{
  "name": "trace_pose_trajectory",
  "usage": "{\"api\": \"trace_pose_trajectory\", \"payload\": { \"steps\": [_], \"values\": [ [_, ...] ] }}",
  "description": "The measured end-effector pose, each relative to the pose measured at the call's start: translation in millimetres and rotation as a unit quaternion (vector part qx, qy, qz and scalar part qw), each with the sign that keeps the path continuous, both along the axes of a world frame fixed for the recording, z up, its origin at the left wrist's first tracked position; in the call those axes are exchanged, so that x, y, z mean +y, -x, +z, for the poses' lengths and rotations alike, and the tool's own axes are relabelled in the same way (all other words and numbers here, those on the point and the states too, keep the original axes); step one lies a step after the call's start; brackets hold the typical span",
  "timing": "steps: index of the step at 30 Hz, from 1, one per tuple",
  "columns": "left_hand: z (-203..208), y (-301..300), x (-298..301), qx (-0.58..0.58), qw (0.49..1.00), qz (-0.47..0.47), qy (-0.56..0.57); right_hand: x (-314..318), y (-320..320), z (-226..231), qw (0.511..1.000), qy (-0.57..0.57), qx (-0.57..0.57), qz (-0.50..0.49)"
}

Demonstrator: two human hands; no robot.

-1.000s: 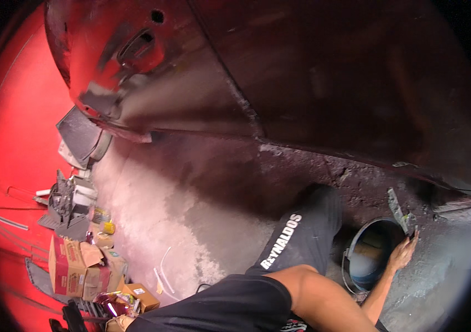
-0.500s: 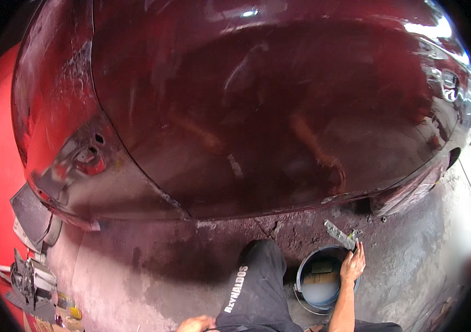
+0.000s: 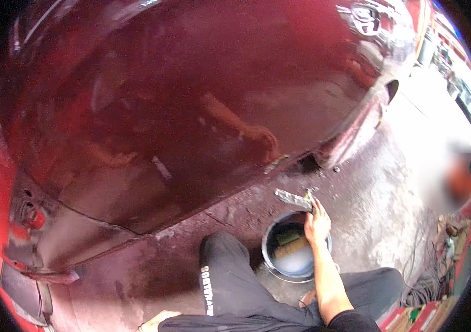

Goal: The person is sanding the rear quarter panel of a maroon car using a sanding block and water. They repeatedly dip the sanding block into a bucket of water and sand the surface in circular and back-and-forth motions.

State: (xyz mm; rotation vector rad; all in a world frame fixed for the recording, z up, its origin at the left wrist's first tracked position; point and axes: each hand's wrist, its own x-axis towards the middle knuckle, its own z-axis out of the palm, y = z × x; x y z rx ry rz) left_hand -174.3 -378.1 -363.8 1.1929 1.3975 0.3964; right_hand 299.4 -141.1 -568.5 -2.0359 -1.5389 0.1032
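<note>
right hand point(image 3: 317, 222) pinches a limp, wet sheet of sandpaper point(image 3: 293, 199) by one end above the water bucket point(image 3: 279, 268); likely light, floppy, slippery. left hand point(image 3: 155, 322) rests open by the knee.

Dark trousers point(image 3: 230, 288) with white lettering, black sleeve point(image 3: 351, 322)

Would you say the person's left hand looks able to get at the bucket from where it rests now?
Probably not without shifting. The left hand sits low by the picture's edge, and the bent knee in dark trousers lies between it and the bucket. The right hand, holding a wet grey piece, is right over it.
</note>
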Motion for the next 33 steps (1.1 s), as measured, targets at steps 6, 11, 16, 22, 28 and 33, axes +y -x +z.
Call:
{"api": "trace_pose_trajectory", "payload": {
  "steps": [6,11,16,22,28,33],
  "values": [
    [-38,-110,25,-0.154,0.977,-0.146,0.030,1,2,5,1.000,0.013,-0.001,-0.023],
    [-43,-123,32,-0.187,0.958,-0.211,0.051,-1,-2,-2,0.999,0.041,-0.008,-0.011],
    [-32,-97,41,-0.162,0.953,-0.251,0.058,1,-10,-19,0.999,-0.009,-0.037,0.005],
    [-21,-85,52,-0.142,0.954,-0.252,0.076,1,-16,-9,0.997,-0.039,-0.069,-0.004],
    [-14,-88,47,-0.143,0.955,-0.245,0.082,16,17,-21,0.989,-0.128,-0.058,0.039],
    [4,-104,37,-0.167,0.950,-0.256,0.063,9,-2,-8,0.991,-0.073,-0.106,0.039]
  ]
}}
